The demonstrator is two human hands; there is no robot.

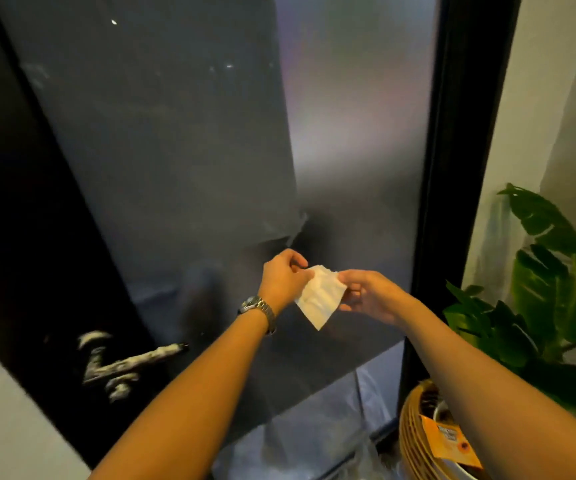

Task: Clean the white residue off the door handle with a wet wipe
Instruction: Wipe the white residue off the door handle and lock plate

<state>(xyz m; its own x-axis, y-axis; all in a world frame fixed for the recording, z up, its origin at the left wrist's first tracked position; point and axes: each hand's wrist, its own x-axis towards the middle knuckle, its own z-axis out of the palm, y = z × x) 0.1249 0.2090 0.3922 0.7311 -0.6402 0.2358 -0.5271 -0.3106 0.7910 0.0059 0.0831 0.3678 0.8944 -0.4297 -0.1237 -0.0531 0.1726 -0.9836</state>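
Fingers [296, 260] of left hand [283, 277]: curled, pinching the upper left edge of the wet wipe [319, 297]. Fingers [350, 289] of right hand [366, 296]: pinching the wipe's right edge, thumb on top. Neither hand is free.

Wet wipe: white, partly folded, one corner hanging down. Held between the two hands at mid-height in front of the frosted glass door [175, 150] and touching no surface. The two-handed pinch suggests it is being spread or refolded into a usable pad before wiping.

Door handle [155, 356]: dark lever on the dark door frame, lower left, well apart from the wipe and below the left forearm. White residue [106, 372] shows in streaks along the lever and in patches around its base. Judged untouched; cleaning not yet begun.

Wristwatch [257, 306]: metal band, on the left wrist.

Potted plant [549, 289]: broad green leaves, right of the door frame.

Woven basket [414, 427]: lower right, under the right forearm, contents unclear.
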